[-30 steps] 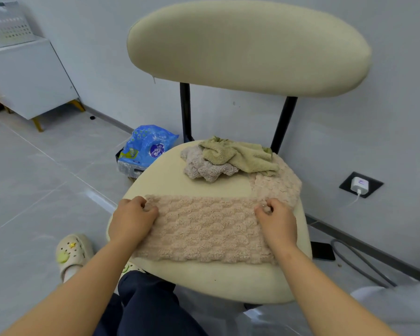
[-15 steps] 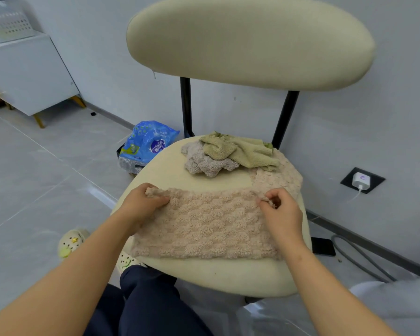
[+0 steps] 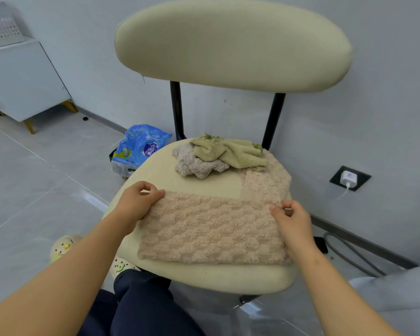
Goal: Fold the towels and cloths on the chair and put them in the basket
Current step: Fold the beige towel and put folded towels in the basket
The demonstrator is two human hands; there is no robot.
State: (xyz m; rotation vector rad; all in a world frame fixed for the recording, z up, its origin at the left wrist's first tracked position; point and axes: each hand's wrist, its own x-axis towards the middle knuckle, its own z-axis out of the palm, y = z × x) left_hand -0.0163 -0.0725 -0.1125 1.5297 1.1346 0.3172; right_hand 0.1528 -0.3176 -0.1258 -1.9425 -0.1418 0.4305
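1 chair point(image 3: 230, 44): cream oval backrest on 2 black posts point(image 3: 176, 110), cream round seat. It stands close to a grey wall.

1 white cabinet point(image 3: 20, 81) at far left on angled wooden legs, with 1 pale perforated container point(image 3: 0, 30) on top; whether this is the basket, cannot tell.

Cloth count on the seat: 3.
- 1 beige towel point(image 3: 211, 229), bumpy pile, the largest. It lies flat across the front half of the seat as a wide band; at the right a narrower part runs toward the back and goes under the green cloth.
- 1 grey-beige cloth point(image 3: 197, 163), crumpled, at the back of the seat, apart from the band.
- 1 green cloth point(image 3: 230, 151), crumpled, lying partly on the grey-beige cloth and on the towel's rear part.

Hands: 2, bare forearms reaching in from the bottom corners.
- left hand point(image 3: 137, 203): at the band's far-left corner, fingers curled, thumb on top, pinching that corner.
- right hand point(image 3: 292, 219): at the band's right edge, thumb on the pile, fingers curled, pinching the edge.

1 blue plastic bag point(image 3: 141, 146) on the floor left of the chair, sitting in a dark holder.

2 cream slippers point(image 3: 61, 247) under the left forearm.

1 grey cable point(image 3: 349, 253) on the floor at right.

1 white charger point(image 3: 349, 178) plugged into a black wall socket.
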